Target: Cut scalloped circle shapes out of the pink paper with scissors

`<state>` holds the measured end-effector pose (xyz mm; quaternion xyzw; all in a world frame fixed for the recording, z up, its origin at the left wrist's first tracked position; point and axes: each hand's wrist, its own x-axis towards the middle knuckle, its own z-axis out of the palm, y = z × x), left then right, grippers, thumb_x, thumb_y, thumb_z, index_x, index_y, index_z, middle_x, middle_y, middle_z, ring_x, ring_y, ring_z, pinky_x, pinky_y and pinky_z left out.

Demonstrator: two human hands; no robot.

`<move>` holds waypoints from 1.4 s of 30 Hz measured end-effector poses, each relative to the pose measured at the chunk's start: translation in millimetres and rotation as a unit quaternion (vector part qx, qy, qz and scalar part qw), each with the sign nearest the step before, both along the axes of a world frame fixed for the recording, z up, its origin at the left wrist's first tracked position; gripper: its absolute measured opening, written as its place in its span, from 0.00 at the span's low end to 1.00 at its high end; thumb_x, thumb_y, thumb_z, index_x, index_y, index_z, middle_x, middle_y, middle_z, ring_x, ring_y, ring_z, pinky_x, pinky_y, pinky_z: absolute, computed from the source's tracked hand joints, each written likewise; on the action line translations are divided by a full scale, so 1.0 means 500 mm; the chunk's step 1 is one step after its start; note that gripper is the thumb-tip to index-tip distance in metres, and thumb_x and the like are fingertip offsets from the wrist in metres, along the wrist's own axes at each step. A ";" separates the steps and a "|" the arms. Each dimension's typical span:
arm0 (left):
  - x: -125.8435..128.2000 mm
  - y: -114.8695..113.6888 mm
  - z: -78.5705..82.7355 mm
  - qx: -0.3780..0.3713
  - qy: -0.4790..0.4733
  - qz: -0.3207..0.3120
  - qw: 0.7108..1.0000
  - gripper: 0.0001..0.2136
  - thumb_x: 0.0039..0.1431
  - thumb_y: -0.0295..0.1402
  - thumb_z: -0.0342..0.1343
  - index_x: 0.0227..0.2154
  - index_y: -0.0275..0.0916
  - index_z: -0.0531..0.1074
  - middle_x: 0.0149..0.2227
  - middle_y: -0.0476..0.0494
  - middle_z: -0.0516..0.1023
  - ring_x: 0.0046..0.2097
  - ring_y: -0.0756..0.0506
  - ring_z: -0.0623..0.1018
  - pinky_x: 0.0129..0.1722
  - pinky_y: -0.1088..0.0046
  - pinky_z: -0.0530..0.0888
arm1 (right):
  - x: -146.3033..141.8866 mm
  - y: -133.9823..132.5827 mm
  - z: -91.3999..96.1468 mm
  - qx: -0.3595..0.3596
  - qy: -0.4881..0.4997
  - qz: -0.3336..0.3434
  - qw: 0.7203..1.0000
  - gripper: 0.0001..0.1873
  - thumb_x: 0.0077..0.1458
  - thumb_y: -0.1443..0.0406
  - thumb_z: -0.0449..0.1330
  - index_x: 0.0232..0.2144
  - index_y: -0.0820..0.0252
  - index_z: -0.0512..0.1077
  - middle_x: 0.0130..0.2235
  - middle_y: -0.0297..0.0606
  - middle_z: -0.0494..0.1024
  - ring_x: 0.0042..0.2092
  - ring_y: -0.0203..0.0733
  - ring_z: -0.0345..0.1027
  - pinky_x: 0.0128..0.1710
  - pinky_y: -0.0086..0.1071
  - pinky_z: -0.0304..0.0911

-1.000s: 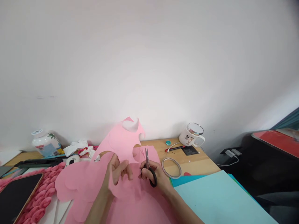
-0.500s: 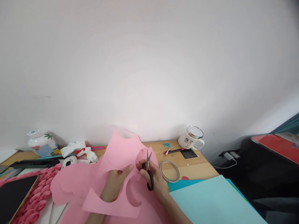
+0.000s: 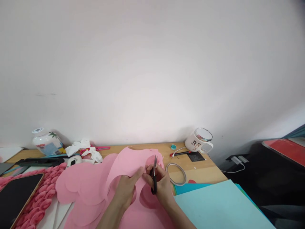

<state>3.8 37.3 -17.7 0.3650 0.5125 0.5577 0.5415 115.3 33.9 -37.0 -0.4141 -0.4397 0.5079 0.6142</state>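
Observation:
My left hand (image 3: 126,188) grips a sheet of pink paper (image 3: 133,160) with round holes cut in it, thumb lying on top and the fingers partly hidden behind the paper. Close beside it, my right hand (image 3: 162,186) is closed round scissors (image 3: 154,183) with black handles. Their blades point up and are almost together; I see no paper between them. The right fingertips are near the sheet's edge, and whether they also pinch it I cannot tell. Several rounded pink paper pieces (image 3: 91,183) lie overlapping to the left of my left hand.
On the right lie light blue paper sheets (image 3: 214,203), a grey ring (image 3: 184,178), a red and black pen-like item (image 3: 179,154) and a white mug (image 3: 195,142). To the left are a dark-screened phone (image 3: 21,197), pink chunky braid (image 3: 44,197), crumpled tissue (image 3: 78,147) and a white bottle (image 3: 47,143).
The pink sheet has been lowered and flattened; its raised upper corner and lower strip no longer stick up. Both hands have moved nearer each other, and the scissor blades have closed somewhat.

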 end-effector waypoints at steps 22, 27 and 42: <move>0.054 -0.022 -0.013 -0.083 -0.242 0.066 0.965 0.09 0.34 0.32 0.67 0.19 0.31 0.77 0.19 0.45 0.77 0.24 0.49 0.76 0.24 0.78 0.73 | -0.008 -0.029 -0.009 0.445 -0.412 -0.180 0.774 0.14 0.53 0.78 0.48 0.29 0.58 0.69 0.23 0.35 0.72 0.26 0.37 0.65 0.36 0.37 0.67; 0.042 -0.016 -0.001 -0.096 -0.231 0.064 0.966 0.10 0.33 0.33 0.67 0.19 0.31 0.77 0.15 0.47 0.74 0.19 0.51 0.73 0.16 0.79 0.67 | -0.019 -0.033 -0.010 0.376 -0.347 -0.162 0.844 0.10 0.52 0.75 0.51 0.29 0.57 0.69 0.25 0.36 0.73 0.30 0.40 0.68 0.33 0.34 0.67; 0.033 -0.017 0.010 -0.078 -0.169 -0.012 0.982 0.12 0.41 0.38 0.63 0.24 0.34 0.77 0.29 0.37 0.81 0.35 0.41 0.78 0.32 0.69 0.73 | 0.017 -0.044 0.053 0.118 -0.198 0.117 0.966 0.08 0.38 0.69 0.65 0.23 0.60 0.68 0.22 0.29 0.68 0.22 0.32 0.60 0.22 0.25 0.57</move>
